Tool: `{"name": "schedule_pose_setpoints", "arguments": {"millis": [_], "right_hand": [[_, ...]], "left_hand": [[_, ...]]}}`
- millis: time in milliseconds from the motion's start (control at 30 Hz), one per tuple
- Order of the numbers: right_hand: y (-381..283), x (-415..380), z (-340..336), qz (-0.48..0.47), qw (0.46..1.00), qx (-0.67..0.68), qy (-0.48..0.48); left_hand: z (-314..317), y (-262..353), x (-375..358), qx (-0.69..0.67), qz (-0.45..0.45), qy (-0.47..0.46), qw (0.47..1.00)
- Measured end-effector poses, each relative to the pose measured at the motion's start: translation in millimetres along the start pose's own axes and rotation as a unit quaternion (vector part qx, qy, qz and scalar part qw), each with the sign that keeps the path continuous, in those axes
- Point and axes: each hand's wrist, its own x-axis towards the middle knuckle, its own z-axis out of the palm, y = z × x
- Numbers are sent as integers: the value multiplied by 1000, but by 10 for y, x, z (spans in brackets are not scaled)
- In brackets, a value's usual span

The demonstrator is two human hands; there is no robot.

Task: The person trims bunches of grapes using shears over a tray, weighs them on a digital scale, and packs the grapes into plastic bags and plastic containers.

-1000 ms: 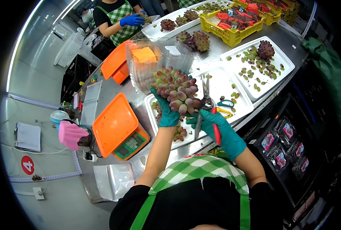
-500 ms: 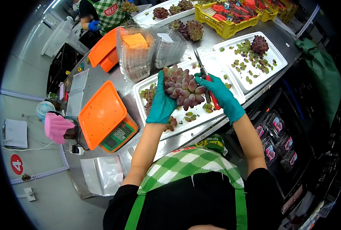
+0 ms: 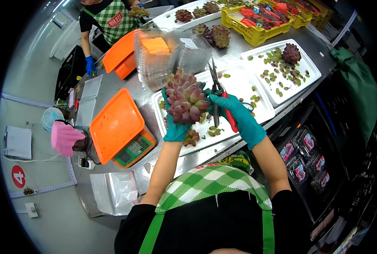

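My left hand [image 3: 178,129], in a teal glove, holds a plump purple-green succulent rosette [image 3: 186,97] up from below. My right hand [image 3: 239,116], gloved alike, is closed around pruning snips with red handles [image 3: 232,122]. Their long blades [image 3: 214,74] point away from me and stand slightly apart, just right of the rosette. Both hands are over a white tray [image 3: 239,80]. Loose leaves [image 3: 214,131] lie in it, and a smaller succulent [image 3: 191,138] sits below my left hand. My left fingers are partly hidden behind the rosette.
An orange scale [image 3: 115,125] stands left, with clear plastic boxes [image 3: 154,63] stacked behind the tray. Another white tray [image 3: 281,95] with leaves and a dark rosette [image 3: 291,54] lies right. Yellow crates [image 3: 256,31] stand farther back. Across the table, a person wears blue gloves [image 3: 90,66].
My left hand has brought the rosette slightly left and turned it. The snips have shifted left too, with their blades now spread. The co-worker's arm has lowered toward the table.
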Motion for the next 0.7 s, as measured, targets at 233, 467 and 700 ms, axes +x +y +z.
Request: {"name": "schedule_pose_setpoints", "arguments": {"millis": [233,467,700], "right_hand": [[-65,-239,-40,-129,954,-257,82],[-2,-408,-104,-162,920,-342,97],[-41,-436,31,-193,895,-386,112]], "left_hand": [[-108,59,-145,-316,-13,62,947],[65,378,-181,-188,-11,115,975],[63,195,-154,-370,-38,58,927]]}}
